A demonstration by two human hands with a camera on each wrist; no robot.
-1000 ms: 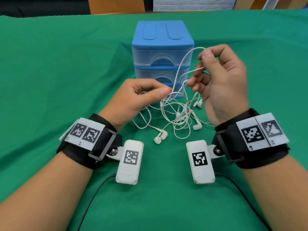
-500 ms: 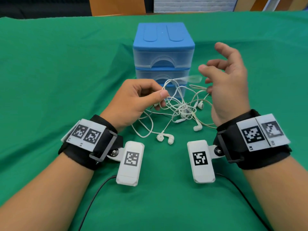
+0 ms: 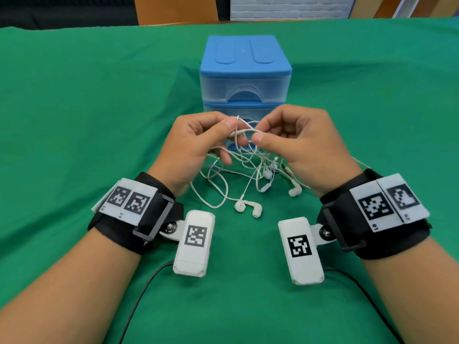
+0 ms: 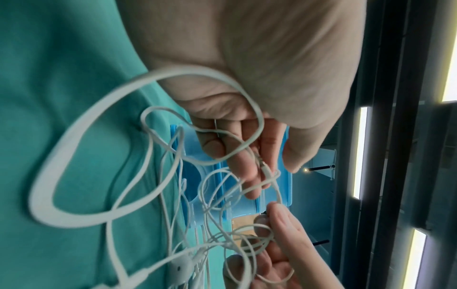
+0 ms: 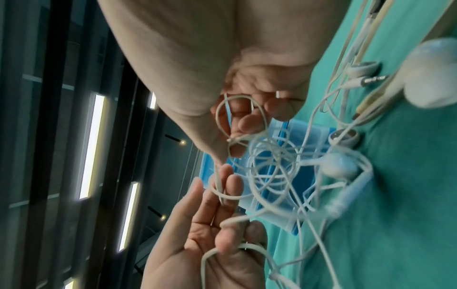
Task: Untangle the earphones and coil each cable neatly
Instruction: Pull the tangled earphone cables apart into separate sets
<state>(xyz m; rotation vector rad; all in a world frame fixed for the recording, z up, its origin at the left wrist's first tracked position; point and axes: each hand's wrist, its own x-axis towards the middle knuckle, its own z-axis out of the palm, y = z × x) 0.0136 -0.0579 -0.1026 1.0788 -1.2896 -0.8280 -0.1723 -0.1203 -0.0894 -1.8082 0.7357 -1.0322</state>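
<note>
A tangle of white earphone cables lies on the green cloth in front of the blue drawer unit, its upper strands lifted. Two earbuds rest at the near side and a third lies by my right wrist. My left hand pinches a strand between thumb and fingers above the tangle. Close beside it, my right hand pinches the same bunch of cable. In the left wrist view my left hand's fingers hold the cable near a plug. Loops hang below my right hand's fingers.
A small blue drawer unit with clear drawers stands just behind the hands. The green cloth covers the whole table. Black leads trail from the wrist cameras toward the near edge.
My right hand let go of the raised loop, opened, then came down and left to pinch the cable beside the left hand. The left hand lifted its strand slightly.
</note>
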